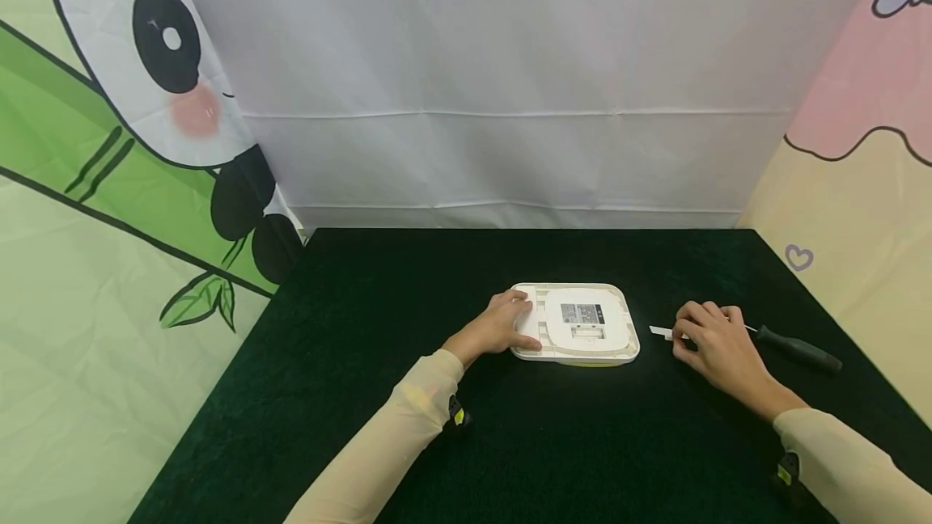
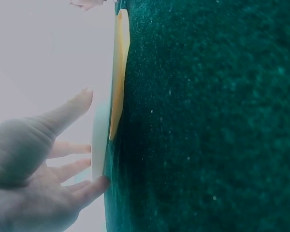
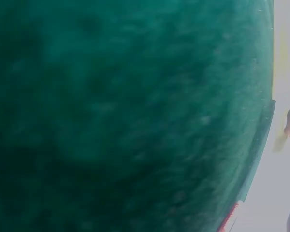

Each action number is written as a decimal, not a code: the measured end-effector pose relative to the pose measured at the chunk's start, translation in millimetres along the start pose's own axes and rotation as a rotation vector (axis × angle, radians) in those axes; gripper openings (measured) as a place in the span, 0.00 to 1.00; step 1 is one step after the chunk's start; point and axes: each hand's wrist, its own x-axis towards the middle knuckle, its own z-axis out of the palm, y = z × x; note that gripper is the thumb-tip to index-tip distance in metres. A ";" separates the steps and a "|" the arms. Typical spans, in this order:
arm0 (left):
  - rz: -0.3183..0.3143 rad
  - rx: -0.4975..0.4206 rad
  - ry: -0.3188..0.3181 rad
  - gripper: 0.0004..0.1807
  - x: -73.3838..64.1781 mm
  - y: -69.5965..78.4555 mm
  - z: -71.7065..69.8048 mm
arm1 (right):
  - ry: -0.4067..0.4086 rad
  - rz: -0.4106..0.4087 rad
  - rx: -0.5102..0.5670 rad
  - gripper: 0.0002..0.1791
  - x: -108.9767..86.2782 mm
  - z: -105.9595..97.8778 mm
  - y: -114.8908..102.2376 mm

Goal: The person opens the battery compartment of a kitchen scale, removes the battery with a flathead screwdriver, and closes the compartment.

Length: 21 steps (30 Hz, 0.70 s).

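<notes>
A flat white device (image 1: pixel 622 322) with rounded corners lies on the dark green table, a printed label and a small rectangular recess on its upper face. My left hand (image 1: pixel 502 323) rests on its left end, thumb and fingers spread apart. In the left wrist view those fingers (image 2: pixel 70 169) reach out to the device's edge, and a yellow layer (image 2: pixel 118 72) shows beneath it. To the right, my right hand (image 1: pixel 717 346) pinches a small white strip (image 1: pixel 659 332) low over the cloth, with bent fingers hiding its right end. Only fingertip parts show in the right wrist view.
A screwdriver (image 1: pixel 797 348) with a dark handle lies right of my right hand, its shaft partly behind the fingers. The green cloth (image 1: pixel 408 281) covers the table. A white curtain (image 1: pixel 473 160) hangs behind, with printed cartoon panels at both sides.
</notes>
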 end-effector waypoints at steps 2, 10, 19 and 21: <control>-0.002 0.004 0.001 0.41 -0.5 0.1 -0.5 | 0.026 0.012 0.006 0.08 4.7 -1.0 -1.4; -0.007 0.003 0.003 0.41 -1.5 0.9 -0.7 | 0.047 -0.008 0.036 0.06 32.3 4.5 -19.9; -0.012 0.000 0.000 0.42 0.6 0.3 1.6 | -0.029 -0.078 0.040 0.05 55.4 16.2 -56.3; -0.012 0.006 0.000 0.42 0.9 0.4 1.3 | -0.039 -0.093 0.040 0.04 58.2 17.4 -62.6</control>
